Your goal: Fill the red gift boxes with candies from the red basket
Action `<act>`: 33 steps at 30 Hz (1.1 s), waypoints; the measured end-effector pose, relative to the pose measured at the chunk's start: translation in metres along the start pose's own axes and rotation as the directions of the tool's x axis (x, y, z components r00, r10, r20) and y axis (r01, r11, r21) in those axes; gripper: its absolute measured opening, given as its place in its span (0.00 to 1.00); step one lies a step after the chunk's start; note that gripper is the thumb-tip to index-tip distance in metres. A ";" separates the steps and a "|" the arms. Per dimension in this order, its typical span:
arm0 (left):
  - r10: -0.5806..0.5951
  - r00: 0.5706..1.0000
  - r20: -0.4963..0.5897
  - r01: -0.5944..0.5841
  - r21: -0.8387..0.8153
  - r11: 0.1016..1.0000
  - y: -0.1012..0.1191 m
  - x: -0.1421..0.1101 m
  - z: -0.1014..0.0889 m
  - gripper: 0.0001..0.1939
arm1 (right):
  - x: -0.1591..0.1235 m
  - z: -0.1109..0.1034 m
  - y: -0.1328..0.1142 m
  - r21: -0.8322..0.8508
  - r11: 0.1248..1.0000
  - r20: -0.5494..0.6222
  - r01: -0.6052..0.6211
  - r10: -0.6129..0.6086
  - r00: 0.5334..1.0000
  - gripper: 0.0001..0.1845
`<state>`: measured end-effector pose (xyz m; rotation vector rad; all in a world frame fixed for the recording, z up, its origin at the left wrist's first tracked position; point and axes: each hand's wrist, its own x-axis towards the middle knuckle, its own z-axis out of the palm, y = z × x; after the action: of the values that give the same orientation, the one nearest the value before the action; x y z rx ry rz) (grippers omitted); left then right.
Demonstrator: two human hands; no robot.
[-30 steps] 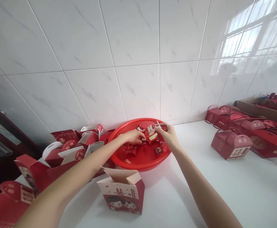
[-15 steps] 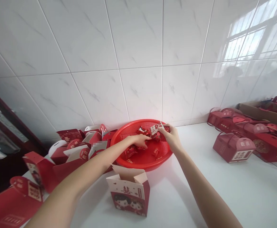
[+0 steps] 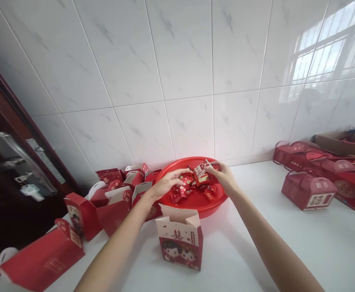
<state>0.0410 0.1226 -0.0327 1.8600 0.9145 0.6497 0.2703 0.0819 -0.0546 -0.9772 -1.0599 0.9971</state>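
Observation:
A red plastic basket (image 3: 206, 211) with perforated sides holds several wrapped candies (image 3: 179, 196). Over its left side is my left hand (image 3: 167, 183), thumb and fingers apart, close above the candies and with nothing visibly gripped. My right hand (image 3: 224, 177) reaches over the right rim, its fingers closed on a red and white candy packet (image 3: 201, 172). In front of the basket stands an open-topped red and cream gift box (image 3: 180, 245) printed with two cartoon figures. It is upright on the white table, touched by neither hand.
Several open red boxes (image 3: 113, 211) crowd the table's left side, with another box (image 3: 43, 259) nearer me. On the right are a closed handled box (image 3: 308, 190) and more red boxes (image 3: 344, 186). A tiled wall (image 3: 189, 125) rises behind; a door with keys (image 3: 31, 191) is left.
My left hand has lifted from among the candies and opened. The right hand still holds its packet at the basket's right side. The view has shifted left, showing more of the door.

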 end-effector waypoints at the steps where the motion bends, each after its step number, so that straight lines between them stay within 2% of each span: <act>1: 0.012 0.999 -0.046 -0.014 -0.033 0.999 0.000 -0.005 0.001 0.33 | -0.003 0.003 -0.002 0.005 1.000 0.031 -0.006 0.005 1.000 0.19; 5: 0.052 0.983 -0.178 -0.069 -0.094 0.993 -0.004 -0.017 0.006 0.29 | -0.015 0.016 -0.006 0.021 0.999 0.135 -0.027 0.024 0.991 0.20; 9: -0.013 0.973 -0.232 -0.030 -0.181 0.983 -0.011 -0.020 0.011 0.21 | -0.019 0.021 0.000 0.033 0.999 0.166 -0.042 0.036 0.985 0.22; 13: -0.048 0.935 -0.350 -0.043 -0.249 0.968 -0.016 -0.019 0.015 0.22 | -0.019 0.020 0.003 0.038 0.999 0.177 -0.027 0.020 0.984 0.22; 16: -0.067 0.921 -0.383 -0.029 -0.240 0.970 -0.016 -0.017 0.017 0.22 | -0.020 0.020 0.000 0.032 0.999 0.191 -0.026 0.019 0.981 0.22; 22: -0.020 0.950 -0.310 -0.016 -0.113 0.993 -0.010 -0.016 0.019 0.18 | -0.021 0.022 -0.002 -0.012 0.999 0.222 -0.039 0.041 0.974 0.22; 28: 0.006 0.995 -0.104 -0.015 -0.080 0.997 -0.009 -0.019 0.022 0.22 | -0.018 0.020 0.001 -0.030 0.998 0.200 -0.055 0.059 0.978 0.25; 33: 0.014 0.996 -0.091 -0.021 -0.077 0.997 -0.008 -0.021 0.021 0.26 | -0.018 0.019 0.004 -0.053 0.997 0.213 -0.061 0.071 0.974 0.24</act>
<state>0.0422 0.0976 -0.0504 1.7831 0.9190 0.7747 0.2484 0.0687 -0.0582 -0.9625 -1.2405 1.1571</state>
